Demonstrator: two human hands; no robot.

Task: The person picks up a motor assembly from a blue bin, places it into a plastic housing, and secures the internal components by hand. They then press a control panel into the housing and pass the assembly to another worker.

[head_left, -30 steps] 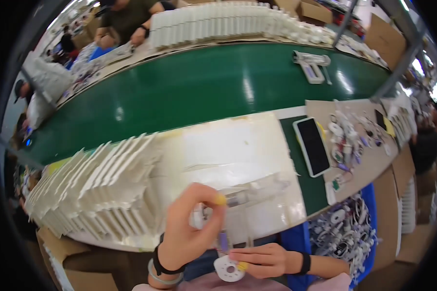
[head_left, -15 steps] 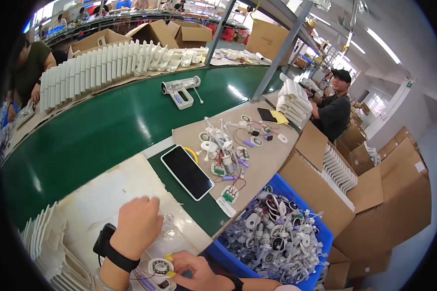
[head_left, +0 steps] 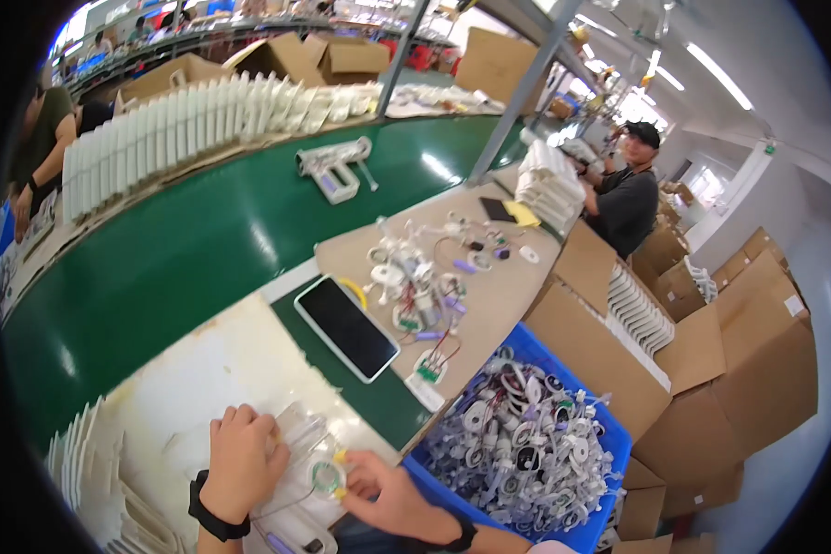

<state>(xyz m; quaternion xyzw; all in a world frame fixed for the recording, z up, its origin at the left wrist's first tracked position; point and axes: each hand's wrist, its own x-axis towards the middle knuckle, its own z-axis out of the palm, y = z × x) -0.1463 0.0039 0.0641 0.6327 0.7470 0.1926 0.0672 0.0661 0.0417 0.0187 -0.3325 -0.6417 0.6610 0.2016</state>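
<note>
My right hand [head_left: 392, 497] pinches the edge of a round white part [head_left: 326, 477] with a greenish ring on its face; motion blurs its detail. Yellow covers [head_left: 341, 456] show at the fingertips there. Beside it, my left hand [head_left: 242, 460] is closed, fingers curled down at the whitish work board [head_left: 214, 369]; what they grip, if anything, is hidden. Clear plastic pieces [head_left: 302, 430] lie just past its fingers. Below both hands, a white housing [head_left: 291, 534] with a purple cell inside sits partly out of frame.
A blue bin [head_left: 621, 452] of small white assemblies stands at the right. A phone [head_left: 346, 328] and wired parts [head_left: 420, 286] lie ahead. White shells [head_left: 125, 489] are stacked left, and a housing [head_left: 334, 168] rests on the green surface [head_left: 203, 249]. A co-worker [head_left: 628, 189] is far right.
My left hand has come down from its raised position toward the board, near the clear pieces. The round part and my right hand have shifted slightly up and right; the whole view has moved a little.
</note>
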